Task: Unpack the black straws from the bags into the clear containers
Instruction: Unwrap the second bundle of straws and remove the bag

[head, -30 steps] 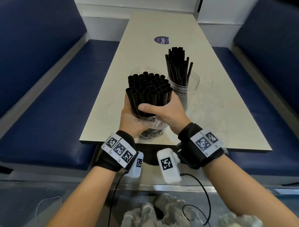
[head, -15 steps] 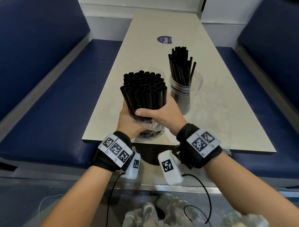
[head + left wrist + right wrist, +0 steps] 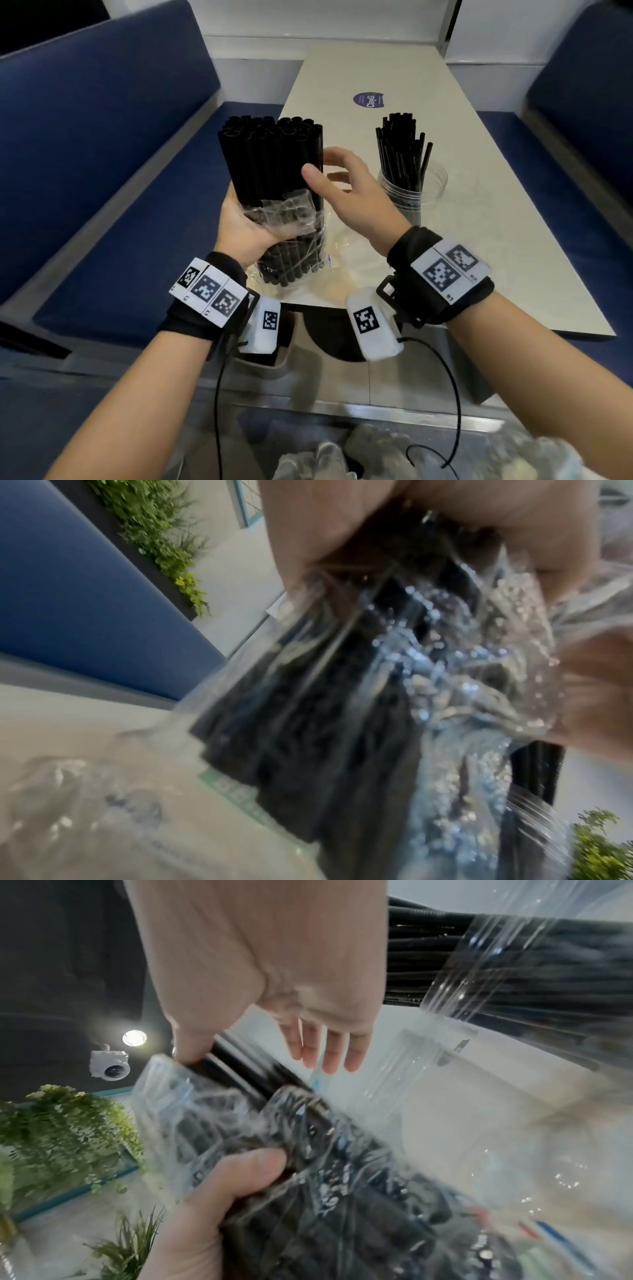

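Note:
My left hand (image 3: 239, 222) grips a thick bundle of wide black straws (image 3: 270, 161) round its lower half, upright above the table's near left corner. A crumpled clear bag (image 3: 291, 219) wraps the bundle's lower part; the upper half is bare. The right hand (image 3: 339, 185) is open beside the bundle, fingers spread, its thumb touching the straws. In the right wrist view the straight fingers (image 3: 325, 1047) hold nothing, and the left thumb (image 3: 246, 1169) presses on the bag (image 3: 212, 1123). A clear container (image 3: 414, 195) of thin black straws (image 3: 400, 150) stands to the right.
The beige table (image 3: 496, 240) runs away from me between blue bench seats (image 3: 102, 212). A purple sticker (image 3: 368, 100) lies far along it. Clear plastic film (image 3: 346, 246) lies on the table under my right wrist. Crumpled plastic (image 3: 342, 459) sits below the near edge.
The bundle has risen and shifted left in my left hand. The right hand has let go of it and opened. More of the straws stand bare above the bag.

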